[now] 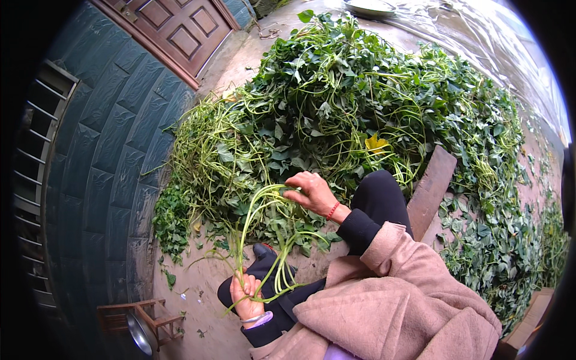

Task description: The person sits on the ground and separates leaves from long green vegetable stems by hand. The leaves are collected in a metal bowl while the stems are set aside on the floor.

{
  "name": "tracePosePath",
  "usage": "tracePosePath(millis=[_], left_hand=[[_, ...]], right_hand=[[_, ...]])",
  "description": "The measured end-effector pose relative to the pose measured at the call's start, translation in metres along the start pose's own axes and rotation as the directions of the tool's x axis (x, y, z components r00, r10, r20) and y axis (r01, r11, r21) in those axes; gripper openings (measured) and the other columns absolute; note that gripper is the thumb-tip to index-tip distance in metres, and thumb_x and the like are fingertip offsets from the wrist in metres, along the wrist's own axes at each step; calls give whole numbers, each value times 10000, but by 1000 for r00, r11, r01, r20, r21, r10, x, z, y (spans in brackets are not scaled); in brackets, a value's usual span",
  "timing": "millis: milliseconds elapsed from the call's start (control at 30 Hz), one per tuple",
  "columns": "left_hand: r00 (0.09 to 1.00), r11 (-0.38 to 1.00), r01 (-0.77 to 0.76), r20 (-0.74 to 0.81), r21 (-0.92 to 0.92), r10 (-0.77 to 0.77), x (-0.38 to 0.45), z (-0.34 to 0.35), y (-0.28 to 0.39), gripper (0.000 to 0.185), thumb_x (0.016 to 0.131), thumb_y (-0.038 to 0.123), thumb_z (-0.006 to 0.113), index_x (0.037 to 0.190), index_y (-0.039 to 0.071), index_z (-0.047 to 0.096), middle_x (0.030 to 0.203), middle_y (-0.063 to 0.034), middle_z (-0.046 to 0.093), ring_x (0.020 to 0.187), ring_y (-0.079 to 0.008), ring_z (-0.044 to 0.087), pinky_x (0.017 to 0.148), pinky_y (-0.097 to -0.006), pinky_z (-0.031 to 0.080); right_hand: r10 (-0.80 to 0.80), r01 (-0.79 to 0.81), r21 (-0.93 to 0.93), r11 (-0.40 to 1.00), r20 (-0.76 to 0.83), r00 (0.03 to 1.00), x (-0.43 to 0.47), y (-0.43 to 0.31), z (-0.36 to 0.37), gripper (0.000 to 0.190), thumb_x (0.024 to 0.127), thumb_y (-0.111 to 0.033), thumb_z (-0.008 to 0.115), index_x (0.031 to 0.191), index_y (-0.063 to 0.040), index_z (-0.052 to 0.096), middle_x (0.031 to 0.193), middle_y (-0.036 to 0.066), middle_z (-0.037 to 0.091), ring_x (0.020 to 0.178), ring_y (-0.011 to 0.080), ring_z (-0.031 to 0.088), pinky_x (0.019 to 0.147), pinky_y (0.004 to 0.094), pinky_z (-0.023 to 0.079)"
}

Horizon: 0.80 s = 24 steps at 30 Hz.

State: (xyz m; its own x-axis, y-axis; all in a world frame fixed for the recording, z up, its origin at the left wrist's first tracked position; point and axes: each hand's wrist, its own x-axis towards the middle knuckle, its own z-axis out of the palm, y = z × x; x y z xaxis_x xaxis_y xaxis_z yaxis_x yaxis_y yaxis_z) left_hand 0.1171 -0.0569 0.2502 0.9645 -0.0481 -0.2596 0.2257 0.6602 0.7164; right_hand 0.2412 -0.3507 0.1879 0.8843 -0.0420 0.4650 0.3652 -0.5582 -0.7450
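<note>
My left hand (246, 293) is closed around a bundle of long green leaf stems (245, 227), low in front of my dark trousers. The stems arch upward from that fist, and some droop over to its right. At the top of the arch, my right hand (311, 192), with a red cord at the wrist, has the stems between its thumb and fingers. Just beyond it lies a large heap of leafy green vines (324, 103), which look like sweet potato vines. A yellow leaf (376, 143) stands out in the heap.
A wooden board (434, 191) slants beside my right knee. A small wooden stool (155, 319) with a metal bowl (139, 334) is at lower left. Blue-green tiled wall (108, 157) and a panelled door (180, 31) bound the left. Plastic sheeting (490, 40) covers ground at upper right.
</note>
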Motion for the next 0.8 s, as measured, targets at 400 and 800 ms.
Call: tracePosePath(millis=[400, 800], left_hand=[[1000, 998, -8, -16, 61, 9, 1, 5, -7, 276, 1021, 205, 492, 1049, -60, 563, 553, 37, 371, 465, -37, 311, 436, -192, 255], [997, 968, 3, 69, 252, -21, -7, -14, -4, 273, 1019, 241, 490, 1071, -15, 566, 560, 39, 369, 480, -47, 300, 472, -200, 259]], right_hand=[[294, -461, 444, 768, 396, 870, -44, 71, 41, 156, 884, -138, 644, 952, -2, 678, 811, 31, 640, 769, 139, 596, 701, 289, 472], [239, -462, 685, 563, 400, 885, -20, 29, 23, 352, 978, -198, 574, 1241, 35, 582, 924, 19, 672, 828, 71, 586, 769, 230, 488]])
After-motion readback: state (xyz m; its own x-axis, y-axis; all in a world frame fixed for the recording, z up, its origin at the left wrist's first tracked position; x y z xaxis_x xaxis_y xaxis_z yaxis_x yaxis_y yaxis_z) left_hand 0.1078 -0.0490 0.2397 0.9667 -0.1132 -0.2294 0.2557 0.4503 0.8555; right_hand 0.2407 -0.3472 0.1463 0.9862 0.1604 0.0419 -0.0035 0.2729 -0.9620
